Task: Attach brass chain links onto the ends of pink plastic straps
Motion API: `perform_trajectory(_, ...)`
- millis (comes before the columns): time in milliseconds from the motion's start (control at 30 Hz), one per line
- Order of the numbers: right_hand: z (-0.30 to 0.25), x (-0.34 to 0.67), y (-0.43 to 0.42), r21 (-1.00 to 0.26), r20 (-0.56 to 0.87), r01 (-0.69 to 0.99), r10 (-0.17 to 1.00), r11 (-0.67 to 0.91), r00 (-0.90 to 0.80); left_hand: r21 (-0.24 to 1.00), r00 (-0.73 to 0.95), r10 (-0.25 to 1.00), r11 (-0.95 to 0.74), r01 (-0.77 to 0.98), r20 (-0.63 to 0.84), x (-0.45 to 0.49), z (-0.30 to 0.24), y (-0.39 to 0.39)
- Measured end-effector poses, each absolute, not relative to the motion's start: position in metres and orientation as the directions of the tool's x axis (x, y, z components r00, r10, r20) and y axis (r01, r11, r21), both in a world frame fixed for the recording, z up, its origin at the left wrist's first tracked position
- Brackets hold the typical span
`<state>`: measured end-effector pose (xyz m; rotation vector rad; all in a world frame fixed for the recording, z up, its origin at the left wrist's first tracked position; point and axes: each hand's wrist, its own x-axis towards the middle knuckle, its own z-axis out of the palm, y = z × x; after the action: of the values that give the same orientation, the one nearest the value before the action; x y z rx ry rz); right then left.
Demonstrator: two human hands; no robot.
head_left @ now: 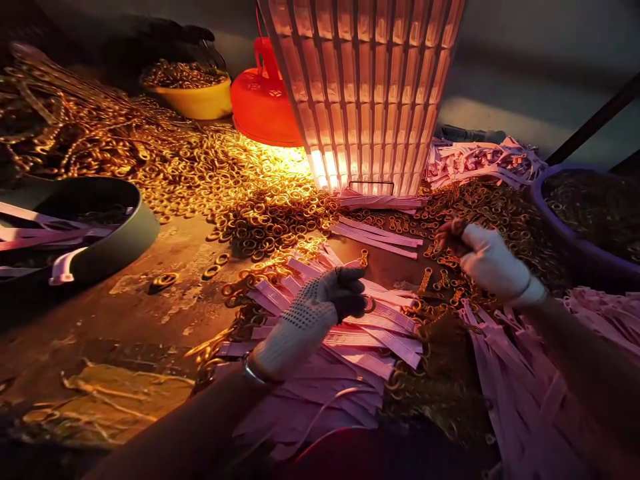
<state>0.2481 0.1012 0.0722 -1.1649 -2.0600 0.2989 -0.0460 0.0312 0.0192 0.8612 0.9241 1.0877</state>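
My left hand (320, 310), in a white dotted glove with dark fingertips, is curled over a pile of pink strips (360, 347) that carry gold rings at their ends. Its fingers are pinched together next to a small ring (369, 304). My right hand (487, 260), also in a white glove, reaches into a heap of gold clasps and rings (480, 207) with its fingers closed; what they grip is hidden. A few loose pink strips (375, 233) lie between the hands and the lamp.
A glowing ribbed lamp shade (363, 93) stands at the back centre, beside a red lid (263, 100) and a yellow bowl of rings (195, 93). Gold rings (210, 173) cover the table's left. A dark bowl (100, 233) holds pink strips; a purple basin (590, 227) sits right.
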Motion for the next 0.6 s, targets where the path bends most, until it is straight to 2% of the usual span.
perform_trajectory(33,0.064,0.225,0.08,-0.476,0.394,0.657,0.81,0.584,-0.434,0.926,0.183,0.971,0.208,-0.316,-0.156,-0.043,0.023,0.028)
perform_trajectory(67,0.057,0.206,0.06,-0.418,0.319,0.703,0.817,0.576,-0.48,0.937,0.176,0.976,0.18,-0.3,-0.131,-0.04,0.026,0.025)
perform_trajectory(167,0.044,0.166,0.018,-0.264,0.141,0.832,0.873,0.488,-0.467,0.949,0.172,0.982,0.128,-0.289,-0.081,-0.037,0.031,0.016)
perform_trajectory(267,0.041,0.149,0.004,-0.185,0.074,0.873,0.892,0.451,-0.445,0.953,0.198,0.98,0.085,-0.291,-0.027,-0.035,0.032,0.011)
perform_trajectory(400,0.038,0.142,0.001,-0.185,0.138,0.88,0.898,0.437,-0.417,0.963,0.238,0.971,0.076,-0.261,-0.012,-0.035,0.026,0.008)
perform_trajectory(533,0.029,0.137,-0.008,-0.249,0.313,0.834,0.856,0.492,-0.411,0.903,0.36,0.923,0.263,-0.338,-0.134,-0.036,0.023,0.008)
perform_trajectory(600,0.024,0.136,-0.013,-0.268,0.407,0.829,0.837,0.492,-0.365,0.881,0.375,0.915,0.297,-0.368,-0.151,-0.033,0.026,0.009)
